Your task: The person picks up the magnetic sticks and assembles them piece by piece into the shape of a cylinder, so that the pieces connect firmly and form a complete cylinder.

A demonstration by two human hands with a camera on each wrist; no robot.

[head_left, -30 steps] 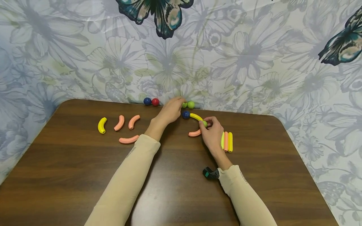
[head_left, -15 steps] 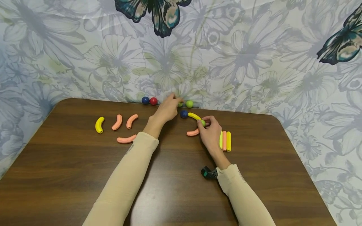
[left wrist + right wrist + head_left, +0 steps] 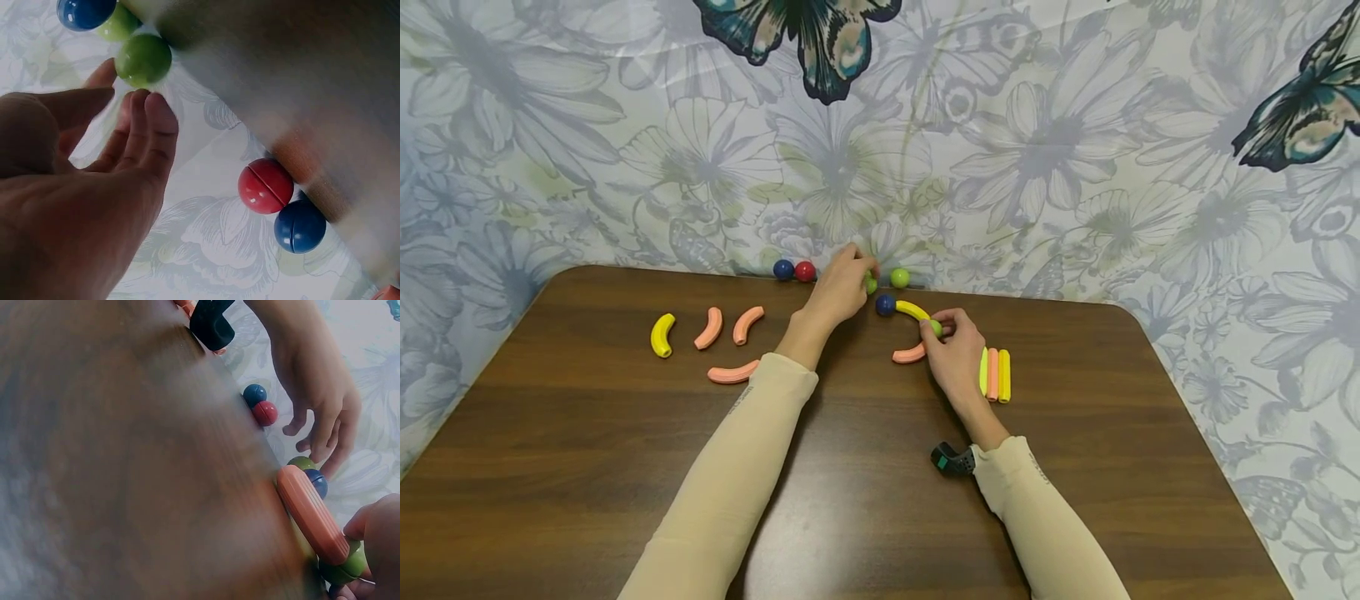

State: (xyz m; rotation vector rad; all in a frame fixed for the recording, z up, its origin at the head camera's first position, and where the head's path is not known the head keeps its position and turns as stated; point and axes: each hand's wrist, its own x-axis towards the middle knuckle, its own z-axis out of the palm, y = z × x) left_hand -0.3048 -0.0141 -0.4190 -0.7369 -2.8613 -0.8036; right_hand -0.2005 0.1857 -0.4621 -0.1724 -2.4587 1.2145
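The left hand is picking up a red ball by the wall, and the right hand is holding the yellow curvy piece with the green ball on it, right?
Not quite: the ball at the left hand is green, not red. The left wrist view shows the green ball at its fingertips, while the red ball sits untouched beside a blue one. The right hand does hold the yellow curvy piece.

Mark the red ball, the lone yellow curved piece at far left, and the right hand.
red ball (image 3: pixel 805 271), head view, centre of the ball.
yellow curved piece (image 3: pixel 661 335), head view, middle of its bend.
right hand (image 3: pixel 957 354), head view, back of the hand.
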